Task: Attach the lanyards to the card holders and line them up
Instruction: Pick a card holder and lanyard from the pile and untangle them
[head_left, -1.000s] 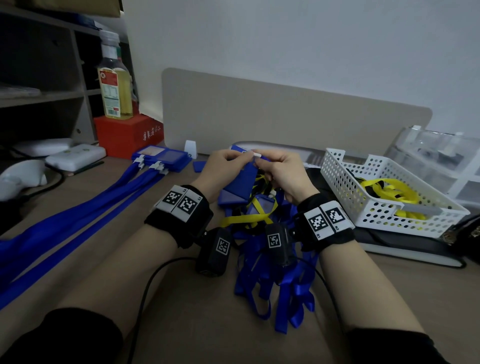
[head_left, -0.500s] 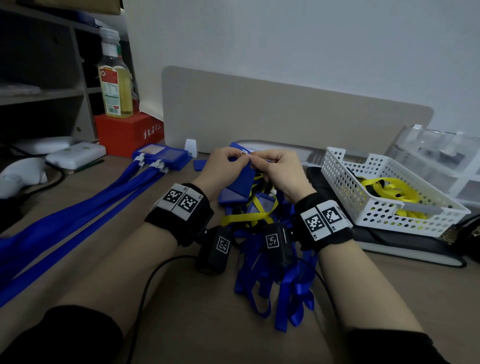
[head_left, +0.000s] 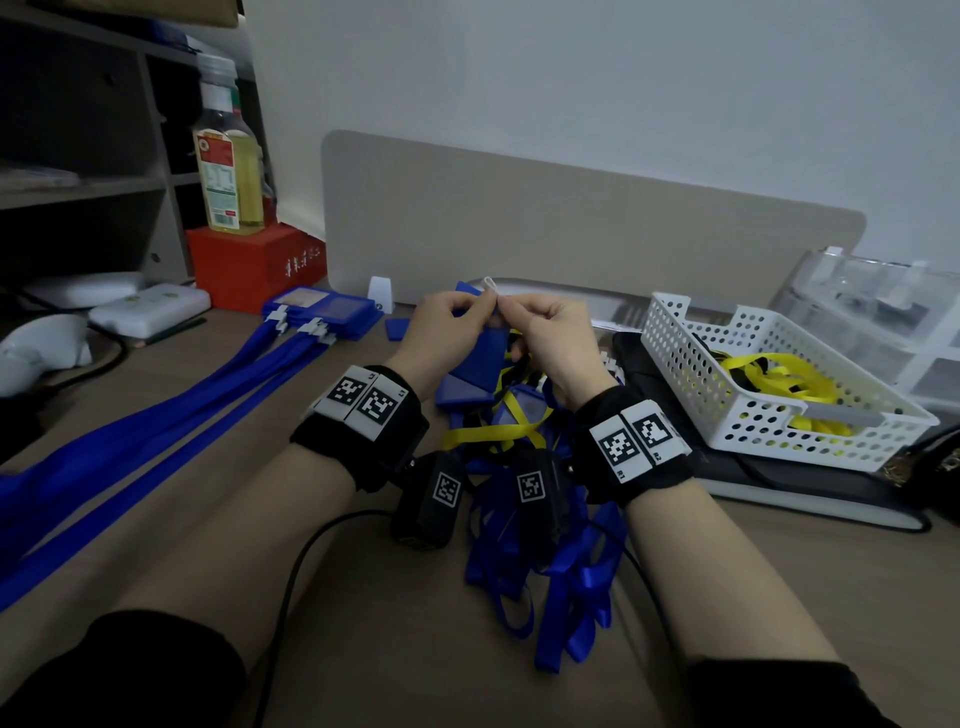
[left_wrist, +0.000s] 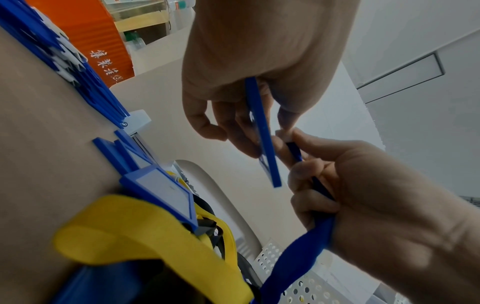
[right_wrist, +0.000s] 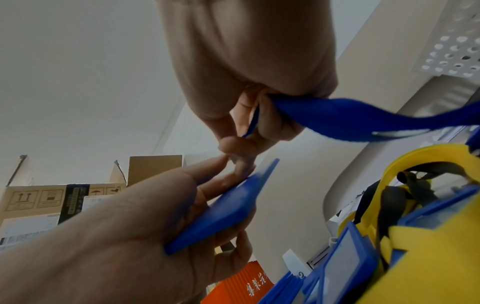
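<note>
— What have you got in your hands?

— My left hand (head_left: 451, 325) pinches a blue card holder (left_wrist: 262, 131) by its top edge, fingers (left_wrist: 205, 121) curled round it, the holder hanging edge-on above the pile. My right hand (head_left: 556, 332) grips a blue lanyard (right_wrist: 345, 119) — the strap runs through my curled fingers (left_wrist: 309, 179) and its white clip (head_left: 489, 285) sticks up between the two hands, right at the holder's top. Whether the clip is already through the slot, I cannot tell.

— And the rest of the batch?

— On the counter (head_left: 363, 613), just under my wrists at 6 o'clock, lies a tangle of loose blue lanyards (head_left: 561, 571) with a yellow lanyard (head_left: 493, 434) and a few spare card holders (head_left: 465, 392) mixed in. At 10 o'clock the finished holders (head_left: 322, 309) lie side by side, touching, their blue straps (head_left: 156, 441) running back toward me.

— Anything at the right?

— A white perforated basket (head_left: 691, 364) at 2 o'clock, with more yellow lanyards (head_left: 769, 374) in it. At 11 o'clock a bottle (head_left: 228, 171) stands on a red box (head_left: 249, 265).
</note>
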